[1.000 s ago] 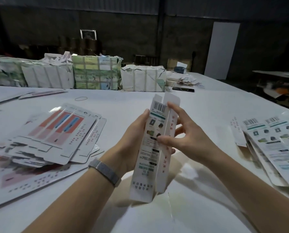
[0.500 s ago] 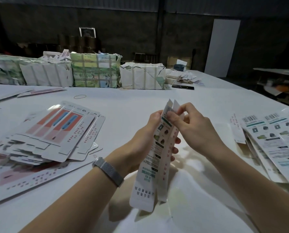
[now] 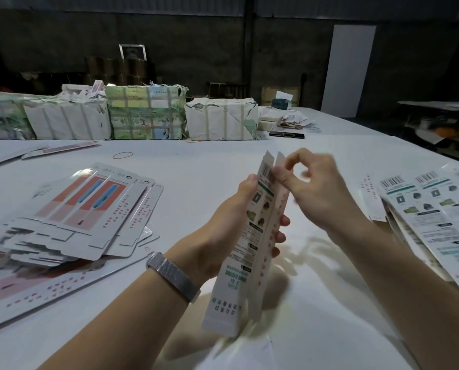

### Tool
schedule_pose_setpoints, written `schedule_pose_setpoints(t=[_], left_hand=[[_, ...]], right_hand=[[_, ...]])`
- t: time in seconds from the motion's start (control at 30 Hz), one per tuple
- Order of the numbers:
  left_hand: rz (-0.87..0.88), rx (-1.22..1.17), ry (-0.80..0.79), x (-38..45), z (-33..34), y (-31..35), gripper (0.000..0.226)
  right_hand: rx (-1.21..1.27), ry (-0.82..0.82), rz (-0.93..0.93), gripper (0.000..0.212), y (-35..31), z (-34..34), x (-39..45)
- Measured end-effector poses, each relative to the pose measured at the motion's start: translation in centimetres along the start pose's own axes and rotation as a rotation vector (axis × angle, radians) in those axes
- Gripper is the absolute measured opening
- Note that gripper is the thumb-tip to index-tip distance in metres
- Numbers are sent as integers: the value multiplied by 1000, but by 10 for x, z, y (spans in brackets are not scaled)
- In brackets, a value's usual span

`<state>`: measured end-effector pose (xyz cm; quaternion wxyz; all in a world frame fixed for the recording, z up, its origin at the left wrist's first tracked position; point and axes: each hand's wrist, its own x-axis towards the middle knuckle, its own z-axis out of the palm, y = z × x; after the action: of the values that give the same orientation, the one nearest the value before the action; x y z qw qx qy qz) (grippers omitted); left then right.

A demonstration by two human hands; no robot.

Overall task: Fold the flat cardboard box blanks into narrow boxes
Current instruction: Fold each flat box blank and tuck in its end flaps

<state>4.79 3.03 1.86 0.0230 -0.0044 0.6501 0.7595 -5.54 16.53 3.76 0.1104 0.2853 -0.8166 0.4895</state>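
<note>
A: Nearest the camera, the half-folded box [image 3: 245,249] stands tilted above the white table [image 3: 223,161], held between both hands. The left hand [image 3: 223,231] wraps its middle from behind, fingertips curling round the far edge. The right hand [image 3: 311,188] pinches the top flap between thumb and forefinger.

B: How does the person's grip suit the material?

A: It looks like thin printed card: light, springy along the creases, easy to dent or tear at the flaps. A hold across the long panels near the middle seems safest, with only fingertips on the flap. The glossy print may be a little slippery.

B: And around it?

A: To the left lies a fanned pile of red-and-blue printed blanks [image 3: 71,217]; to the right, a spread of barcode blanks [image 3: 434,217], both near but apart from the hands. Neither blocks the fold. Further back lies a rubber band [image 3: 122,155], then a row of strapped paper bundles [image 3: 145,116] at the table's far side, with a dark flat object [image 3: 286,134], possibly a phone, and loose scraps beside them.
</note>
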Motion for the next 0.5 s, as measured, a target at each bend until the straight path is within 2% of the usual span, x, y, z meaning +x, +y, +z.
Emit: schedule_pose_setpoints(t=[0.07, 0.13, 0.23, 0.3, 0.5], left_hand=[[9, -29, -6, 1, 0, -1, 66], [43, -20, 5, 1, -1, -2, 66], [94, -81, 49, 0, -2, -2, 61], [104, -95, 63, -1, -4, -3, 60], [68, -28, -2, -3, 2, -2, 64]], right_hand=[[-46, 174, -150, 19, -1, -2, 0], [-4, 178, -275, 17, -3, -1, -3], [-20, 152, -361, 34, -2, 10, -11], [-12, 148, -372, 36, -3, 17, -13], [181, 34, -264, 20, -6, 2, -3]])
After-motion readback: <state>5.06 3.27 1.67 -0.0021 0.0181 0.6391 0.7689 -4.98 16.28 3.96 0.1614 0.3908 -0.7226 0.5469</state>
